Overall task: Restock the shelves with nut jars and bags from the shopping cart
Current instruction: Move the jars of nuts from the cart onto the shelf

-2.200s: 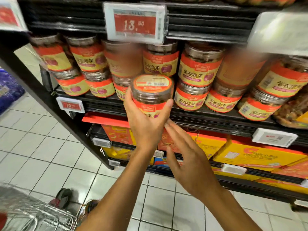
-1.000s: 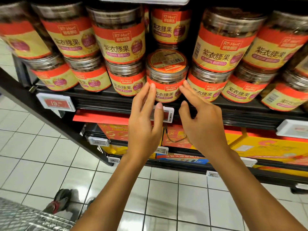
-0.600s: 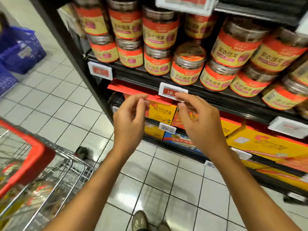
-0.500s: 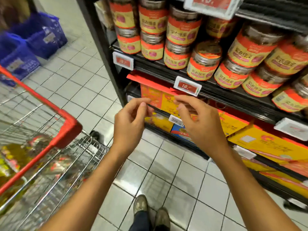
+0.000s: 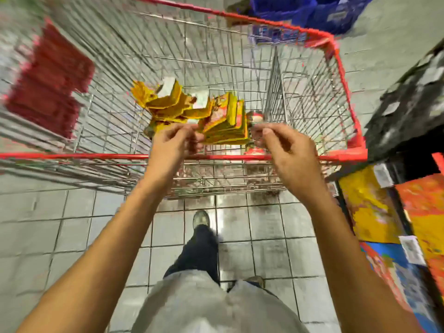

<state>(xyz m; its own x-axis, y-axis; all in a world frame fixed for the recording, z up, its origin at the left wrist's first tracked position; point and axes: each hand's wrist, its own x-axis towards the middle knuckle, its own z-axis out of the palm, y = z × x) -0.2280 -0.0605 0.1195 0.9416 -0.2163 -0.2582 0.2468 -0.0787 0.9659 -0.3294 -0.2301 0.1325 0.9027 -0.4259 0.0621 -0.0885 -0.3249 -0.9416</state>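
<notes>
Both hands hover over the near rim of the shopping cart (image 5: 240,156), in the middle of the frame, and neither holds anything. The left hand (image 5: 171,143) has its fingers (image 5: 185,131) curled loosely toward the thumb, and the right hand (image 5: 286,150) shows the same loose pinch, with nothing between the fingers as far as the blur allows.

In the cart, just beyond the fingertips, lies a heap of yellow and orange nut bags (image 5: 192,111), some standing on edge, some fanned out. To their right, partly hidden behind the right hand, a red-lidded nut jar (image 5: 255,116) sits against the wire divider; a second red shape below the rim may be another jar, but it is too smeared to tell. The rest of the basket looks bare wire.

At the right edge of the frame the dark shelves (image 5: 413,104) and the lower boxes of yellow and orange goods (image 5: 370,207) are only partly visible, so how full the jar rows are cannot be read from here.

As a judgement, the task is well along but unfinished: the cart holds only a small remainder, mostly bags and at least one jar, all yet to go up. The step in hand appears to be reaching in for the next item.
</notes>
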